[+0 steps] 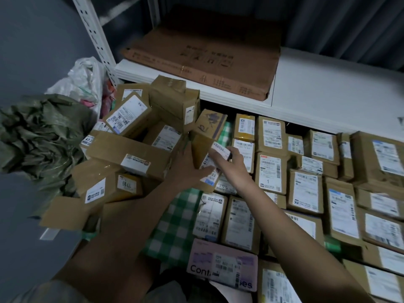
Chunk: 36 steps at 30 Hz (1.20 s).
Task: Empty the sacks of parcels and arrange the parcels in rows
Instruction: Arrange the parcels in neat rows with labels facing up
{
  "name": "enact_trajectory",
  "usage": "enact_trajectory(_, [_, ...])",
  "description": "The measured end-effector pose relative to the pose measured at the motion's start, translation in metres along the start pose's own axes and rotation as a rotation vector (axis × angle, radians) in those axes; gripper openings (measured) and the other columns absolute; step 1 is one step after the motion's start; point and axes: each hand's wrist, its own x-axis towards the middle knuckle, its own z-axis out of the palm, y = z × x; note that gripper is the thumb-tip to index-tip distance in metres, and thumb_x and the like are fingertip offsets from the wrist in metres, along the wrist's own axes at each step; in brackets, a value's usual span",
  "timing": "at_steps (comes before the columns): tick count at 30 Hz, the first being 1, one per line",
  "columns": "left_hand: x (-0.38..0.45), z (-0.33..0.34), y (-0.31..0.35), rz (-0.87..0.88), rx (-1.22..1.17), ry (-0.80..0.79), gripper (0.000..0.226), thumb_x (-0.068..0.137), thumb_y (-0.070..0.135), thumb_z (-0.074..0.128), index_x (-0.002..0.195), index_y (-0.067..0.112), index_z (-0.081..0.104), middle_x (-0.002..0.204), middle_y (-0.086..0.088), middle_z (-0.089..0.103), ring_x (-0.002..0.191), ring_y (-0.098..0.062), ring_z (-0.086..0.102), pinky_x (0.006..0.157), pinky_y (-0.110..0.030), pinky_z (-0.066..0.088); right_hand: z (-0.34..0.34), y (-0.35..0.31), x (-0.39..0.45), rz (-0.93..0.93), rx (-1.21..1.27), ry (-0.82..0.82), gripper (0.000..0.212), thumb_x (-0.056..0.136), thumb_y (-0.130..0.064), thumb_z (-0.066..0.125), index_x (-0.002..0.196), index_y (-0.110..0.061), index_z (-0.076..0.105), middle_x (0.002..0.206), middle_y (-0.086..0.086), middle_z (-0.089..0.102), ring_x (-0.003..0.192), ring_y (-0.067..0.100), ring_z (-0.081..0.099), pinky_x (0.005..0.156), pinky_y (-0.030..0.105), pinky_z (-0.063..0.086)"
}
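My left hand point(192, 169) and right hand point(231, 162) clasp the upright carton point(202, 147) by opposite sides; it seems light, stiff and taped.

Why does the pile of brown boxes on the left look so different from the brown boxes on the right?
The jumbled heap of brown cardboard parcels is tilted and stacked every which way; the flat rows of brown cardboard parcels lie side by side, labels up. The heap sits beside the crumpled green woven sack; the rows sit under the white metal shelf. Both are cardboard with white labels.
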Motion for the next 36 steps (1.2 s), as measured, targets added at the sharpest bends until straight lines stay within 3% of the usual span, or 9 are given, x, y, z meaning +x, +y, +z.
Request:
enact_trajectory(2, [-0.010,-0.003,-0.004,-0.017,-0.064,0.018,0.121,0.053,0.082,0.064,0.150,0.038,0.009,0.155,0.002,0.028,0.139,-0.020,0.034,0.107,-0.050,0.040,0.001,0.004,-0.013,-0.004,-0.007,-0.009,0.076,0.088,-0.061,0.056,0.149,-0.024,0.029,0.149,0.002,0.033,0.130,0.022,0.045,0.090,0.025,0.040])
enact_trajectory(6, [-0.034,-0.011,-0.013,-0.097,-0.264,-0.010,0.087,0.079,0.050,0.071,0.148,0.026,0.024,0.137,0.009,0.050,0.112,-0.008,0.056,0.091,-0.028,0.049,0.008,0.007,-0.042,0.002,0.030,-0.003,0.052,0.096,-0.048,0.052,0.140,-0.023,0.041,0.116,-0.002,0.054,0.096,0.009,0.059,0.073,0.017,0.046])
enact_trajectory(10, [-0.064,-0.016,-0.031,-0.125,-0.420,-0.034,0.060,0.088,0.038,0.065,0.141,0.021,0.042,0.131,0.004,0.059,0.100,-0.006,0.061,0.071,-0.013,0.046,0.022,0.015,-0.068,0.026,0.063,-0.055,0.020,0.101,-0.033,0.047,0.113,-0.022,0.059,0.107,0.002,0.062,0.088,0.012,0.058,0.072,0.019,0.046])
enact_trajectory(16, [-0.103,-0.025,-0.079,-0.195,-0.286,-0.115,0.100,0.070,0.073,0.063,0.151,0.029,0.023,0.140,0.004,0.053,0.119,-0.019,0.056,0.099,-0.037,0.044,0.048,0.033,-0.100,0.113,0.182,0.037,0.017,0.102,-0.023,0.047,0.101,-0.023,0.064,0.097,0.007,0.065,0.081,0.021,0.058,0.073,0.031,0.048])
enact_trajectory(19, [-0.128,-0.023,-0.105,-0.188,-0.246,-0.141,0.118,0.054,0.086,0.059,0.150,0.027,0.027,0.138,0.005,0.055,0.116,-0.018,0.058,0.099,-0.041,0.047,0.067,0.046,-0.124,0.166,0.268,0.070,0.020,0.101,-0.021,0.046,0.108,-0.017,0.064,0.090,0.004,0.065,0.076,0.017,0.058,0.072,0.030,0.047])
enact_trajectory(22, [-0.160,-0.018,-0.113,-0.156,-0.192,-0.226,0.093,0.073,0.077,0.057,0.148,0.026,0.032,0.137,0.016,0.048,0.119,-0.012,0.053,0.094,-0.025,0.045,0.078,0.059,-0.152,0.178,0.291,0.152,0.023,0.102,-0.020,0.044,0.110,-0.014,0.065,0.095,0.005,0.066,0.081,0.017,0.061,0.069,0.025,0.052])
enact_trajectory(25, [-0.176,-0.004,-0.123,-0.116,-0.191,-0.241,0.050,0.094,0.046,0.053,0.137,0.024,0.041,0.128,0.014,0.055,0.093,0.001,0.057,0.064,-0.003,0.042,0.080,0.073,-0.170,0.154,0.292,0.266,0.023,0.102,-0.017,0.043,0.103,-0.017,0.066,0.101,0.008,0.066,0.084,0.018,0.063,0.065,0.023,0.052])
enact_trajectory(30, [-0.194,0.016,-0.145,-0.256,-0.311,-0.244,0.058,0.094,0.050,0.049,0.143,0.021,0.039,0.126,-0.001,0.063,0.099,-0.016,0.066,0.077,-0.025,0.054,0.080,0.092,-0.189,0.169,0.300,0.326,0.022,0.102,-0.014,0.043,0.103,-0.013,0.065,0.098,0.007,0.064,0.076,0.015,0.064,0.057,0.020,0.050])
enact_trajectory(36, [-0.179,0.023,-0.148,-0.351,-0.357,-0.233,0.057,0.099,0.045,0.042,0.148,0.016,0.034,0.146,-0.004,0.045,0.131,-0.025,0.044,0.091,-0.024,0.032,0.075,0.108,-0.188,0.188,0.274,0.328,0.022,0.103,-0.012,0.043,0.107,-0.004,0.063,0.087,0.007,0.063,0.069,0.015,0.061,0.050,0.014,0.048])
